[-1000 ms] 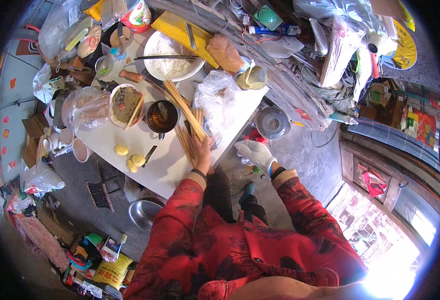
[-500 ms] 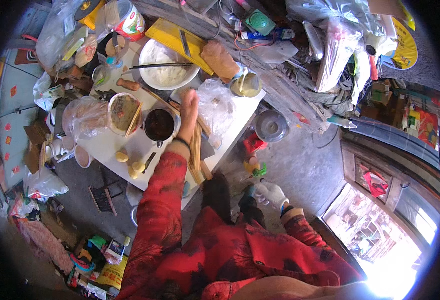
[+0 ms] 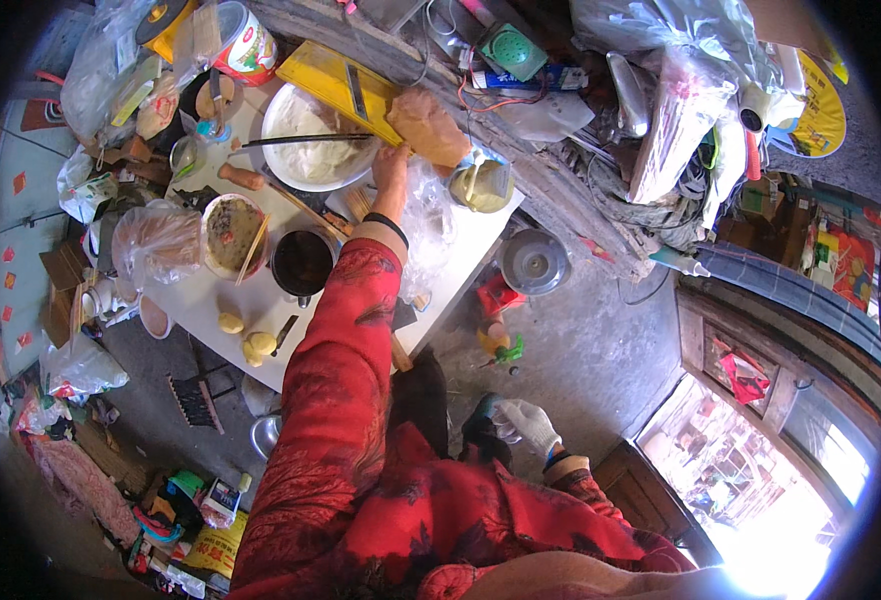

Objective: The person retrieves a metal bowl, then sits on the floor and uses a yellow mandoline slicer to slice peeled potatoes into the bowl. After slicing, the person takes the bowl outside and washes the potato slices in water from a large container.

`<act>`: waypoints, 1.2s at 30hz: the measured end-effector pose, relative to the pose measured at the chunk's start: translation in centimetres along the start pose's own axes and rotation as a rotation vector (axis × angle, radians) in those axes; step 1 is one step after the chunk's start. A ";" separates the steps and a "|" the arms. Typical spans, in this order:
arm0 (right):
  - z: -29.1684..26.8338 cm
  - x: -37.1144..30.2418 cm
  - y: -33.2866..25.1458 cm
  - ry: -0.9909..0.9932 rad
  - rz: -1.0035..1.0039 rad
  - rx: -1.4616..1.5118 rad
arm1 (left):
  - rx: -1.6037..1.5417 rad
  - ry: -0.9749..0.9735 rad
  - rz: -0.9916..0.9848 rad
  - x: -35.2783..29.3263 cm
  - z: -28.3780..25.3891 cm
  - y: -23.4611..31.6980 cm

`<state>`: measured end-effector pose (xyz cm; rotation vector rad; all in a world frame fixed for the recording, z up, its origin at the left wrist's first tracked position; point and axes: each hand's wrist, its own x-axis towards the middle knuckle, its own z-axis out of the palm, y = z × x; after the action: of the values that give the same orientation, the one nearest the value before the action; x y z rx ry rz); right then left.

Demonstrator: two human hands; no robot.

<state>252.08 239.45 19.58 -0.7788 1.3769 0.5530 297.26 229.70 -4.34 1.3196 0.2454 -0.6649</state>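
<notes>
My left hand (image 3: 391,178) reaches across the white table (image 3: 186,318), its fingers closed at the near end of a yellow slicer (image 3: 326,75) with a metal blade. The slicer lies over the rim of a white bowl (image 3: 273,160) of pale shreds, with dark chopsticks (image 3: 311,139) across it. A tan bag (image 3: 431,125) and a clear plastic bag (image 3: 427,230) lie beside that hand. Low near my lap, my right hand (image 3: 529,425) wears a white glove. Its fingers are curled against something dark that I cannot make out.
A dark pot (image 3: 302,265), a tub of mixed food (image 3: 231,236) with chopsticks, peeled potatoes (image 3: 258,348) and a knife (image 3: 286,334) share the table. At its right corner stands a beige pitcher (image 3: 483,187). A grey lidded container (image 3: 535,262) stands on the floor.
My left hand has moved forward from above the plastic bag to the slicer's near end. My right hand stays low by my lap. The whole view has shifted slightly.
</notes>
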 end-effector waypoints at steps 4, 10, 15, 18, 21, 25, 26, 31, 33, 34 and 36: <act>0.2 0.0 -0.2 -0.006 -0.022 0.015 | 0.294 0.005 0.067 -0.5 0.4 1.6; 0.4 0.0 0.4 -0.054 -0.084 0.004 | 0.015 0.000 -0.034 -2.2 2.7 3.8; 0.1 0.0 1.6 -0.040 -0.065 -0.022 | -0.128 0.002 -0.094 -3.4 3.3 4.0; -0.4 0.0 2.5 -0.046 -0.031 -0.029 | -0.183 -0.008 -0.084 -3.7 2.9 3.4; -0.8 0.2 3.3 -0.062 -0.020 -0.021 | -0.248 0.003 -0.115 -4.0 2.0 3.0; -1.0 0.8 4.3 -0.012 0.006 -0.069 | -0.123 -0.033 0.058 -5.1 0.0 3.2; -1.0 0.9 4.5 -0.068 -0.020 -0.020 | -0.079 -0.020 0.124 -5.6 -0.5 3.4; -0.8 1.3 5.8 -0.058 -0.057 -0.077 | 0.091 0.002 0.343 -8.2 -4.1 5.9; -0.9 1.2 6.4 -0.083 -0.123 -0.052 | 0.054 -0.046 0.323 -10.2 -5.7 6.8; -1.0 1.1 6.8 -0.103 -0.157 -0.045 | 0.028 -0.059 0.353 -11.2 -6.5 7.3; -1.5 0.7 7.7 -0.076 -0.194 -0.129 | -0.020 -0.047 0.359 -13.8 -8.2 8.4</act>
<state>245.42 243.17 17.60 -0.9748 1.1898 0.5171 292.78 242.54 7.60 1.2854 -0.0241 -0.3872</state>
